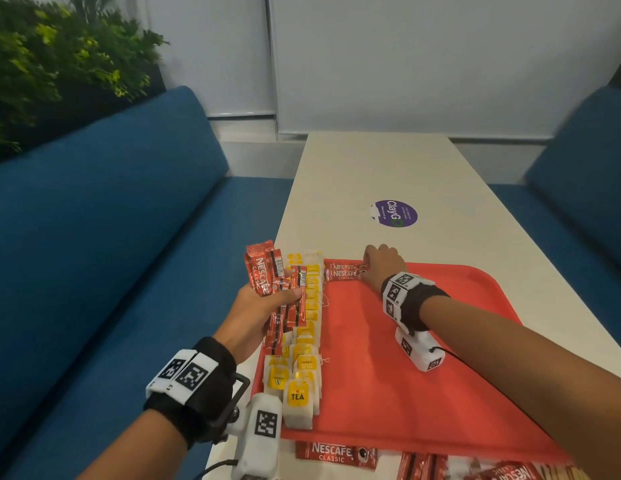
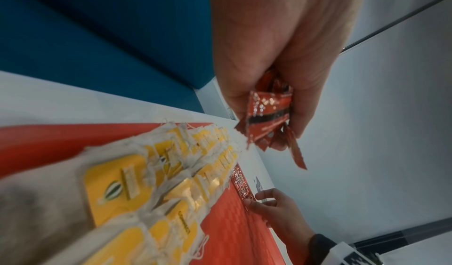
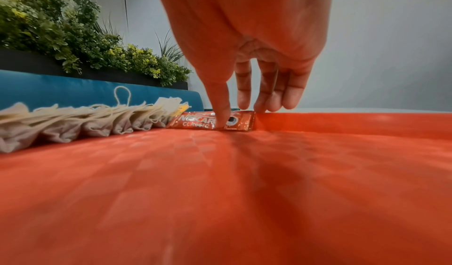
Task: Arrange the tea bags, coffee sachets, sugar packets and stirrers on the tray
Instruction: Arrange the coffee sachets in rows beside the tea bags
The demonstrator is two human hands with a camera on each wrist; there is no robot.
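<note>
Your red tray (image 1: 440, 393) in matt plastic with a faint chequered texture, your tea bags (image 1: 302, 382) in soft fibrous paper with cotton strings and glossy yellow tags, your coffee sachets (image 1: 267, 271) in shiny crinkled foil, the table (image 1: 371, 168) smooth and pale, the bench (image 1: 111, 220) in blue cloth.

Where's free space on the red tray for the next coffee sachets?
The red plastic tray is bare right of the yellow-tagged tea bag rows and nearer than the red coffee sachets under the right hand. The left edge is crowded.
</note>
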